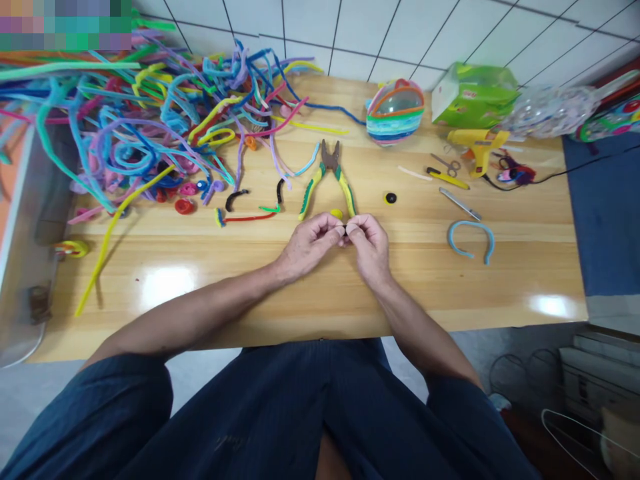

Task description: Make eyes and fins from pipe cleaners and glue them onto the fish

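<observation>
Inward from the middle of the near edge of the worktop [300, 307], a small black piece [345, 230] is pinched between the left hand [311, 245] and right hand [370, 245], apparently to be steadied from both sides, while pliers [330, 160] are laid handles-nearest, seemingly for easy reach.

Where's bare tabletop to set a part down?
Wooden tabletop, right: between the right hand and bent light-blue fuzzy stem. Left front: between the left forearm and long yellow fuzzy stem. Crowded: back left, under tangled multicoloured fuzzy stems.
</observation>
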Motion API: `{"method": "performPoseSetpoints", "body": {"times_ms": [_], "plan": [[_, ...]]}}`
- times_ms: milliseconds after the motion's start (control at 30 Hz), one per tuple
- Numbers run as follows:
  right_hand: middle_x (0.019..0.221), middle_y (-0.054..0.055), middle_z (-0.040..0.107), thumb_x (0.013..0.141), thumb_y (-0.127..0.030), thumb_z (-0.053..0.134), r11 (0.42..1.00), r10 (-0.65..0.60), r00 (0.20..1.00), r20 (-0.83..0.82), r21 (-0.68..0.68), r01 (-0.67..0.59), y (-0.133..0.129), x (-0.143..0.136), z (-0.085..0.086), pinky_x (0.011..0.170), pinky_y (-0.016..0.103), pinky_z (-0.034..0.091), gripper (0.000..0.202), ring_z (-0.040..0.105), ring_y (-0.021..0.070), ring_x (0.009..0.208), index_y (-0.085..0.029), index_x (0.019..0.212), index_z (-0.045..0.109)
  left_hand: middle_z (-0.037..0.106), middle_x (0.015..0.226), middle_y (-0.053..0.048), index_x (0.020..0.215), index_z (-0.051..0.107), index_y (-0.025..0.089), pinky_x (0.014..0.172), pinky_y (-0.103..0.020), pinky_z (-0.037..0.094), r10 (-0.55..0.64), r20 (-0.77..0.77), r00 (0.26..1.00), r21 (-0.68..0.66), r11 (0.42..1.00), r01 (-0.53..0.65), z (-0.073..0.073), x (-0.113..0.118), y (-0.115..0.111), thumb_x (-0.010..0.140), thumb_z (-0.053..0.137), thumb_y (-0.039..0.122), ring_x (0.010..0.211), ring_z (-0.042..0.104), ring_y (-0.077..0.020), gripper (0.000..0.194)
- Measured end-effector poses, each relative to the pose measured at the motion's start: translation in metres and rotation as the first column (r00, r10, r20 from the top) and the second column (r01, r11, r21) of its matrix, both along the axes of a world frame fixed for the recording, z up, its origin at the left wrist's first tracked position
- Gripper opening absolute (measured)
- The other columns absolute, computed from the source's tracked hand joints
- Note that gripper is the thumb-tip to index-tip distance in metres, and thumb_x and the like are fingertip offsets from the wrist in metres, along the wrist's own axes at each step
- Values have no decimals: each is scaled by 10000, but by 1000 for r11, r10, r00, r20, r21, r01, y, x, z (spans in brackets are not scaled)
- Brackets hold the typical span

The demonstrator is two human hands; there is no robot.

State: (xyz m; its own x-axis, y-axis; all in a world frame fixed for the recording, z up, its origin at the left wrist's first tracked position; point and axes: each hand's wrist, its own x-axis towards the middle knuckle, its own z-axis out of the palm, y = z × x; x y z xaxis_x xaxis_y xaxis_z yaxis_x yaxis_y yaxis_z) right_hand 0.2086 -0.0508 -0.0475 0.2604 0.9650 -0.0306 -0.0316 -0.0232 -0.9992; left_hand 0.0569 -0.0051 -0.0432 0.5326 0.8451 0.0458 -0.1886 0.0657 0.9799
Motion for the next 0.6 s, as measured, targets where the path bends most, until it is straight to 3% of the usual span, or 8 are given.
{"method": "performPoseSetpoints", "body": {"times_ms": [100,233,333,500,600], "plan": [[699,-44,633,954,-447,716,1000,8,999,-31,-2,-8,0,2,-2,632,283,521,238,595,127,622,-248,855,628,696,739,2,861,663,184,644,-254,452,4,-5,1000,-49,999,-4,2,0,3,964,773,544,618,531,-102,390],[749,-32,649,989,-480,698,992,-86,996,-12,86,87,-2,6,-3,634,294,535,219,621,145,661,-262,988,680,673,677,21,861,659,188,576,-249,396,54,-28,998,-129,990,-58,3,-1,6,926,800,478,548,461,-92,330],[830,-19,677,1009,-451,697,978,-127,986,111,181,105,-4,8,-4,672,310,545,189,634,153,710,-275,1077,713,664,663,27,848,656,189,556,-248,373,69,-39,997,-152,986,-74,3,-1,6,908,798,455,532,434,-88,308],[998,27,749,1025,-370,670,966,-87,926,369,258,-12,-6,7,-5,810,367,567,141,697,197,911,-272,1080,756,644,650,32,830,653,190,587,-245,389,79,-28,997,-145,986,-82,2,0,5,887,801,457,567,465,-93,310],[987,24,757,1022,-357,665,968,-86,912,402,251,-20,-6,6,-6,800,364,559,131,693,192,887,-268,1052,756,642,652,33,836,654,189,596,-247,400,74,-19,997,-142,987,-76,1,-1,5,896,801,467,573,475,-93,320]]}}
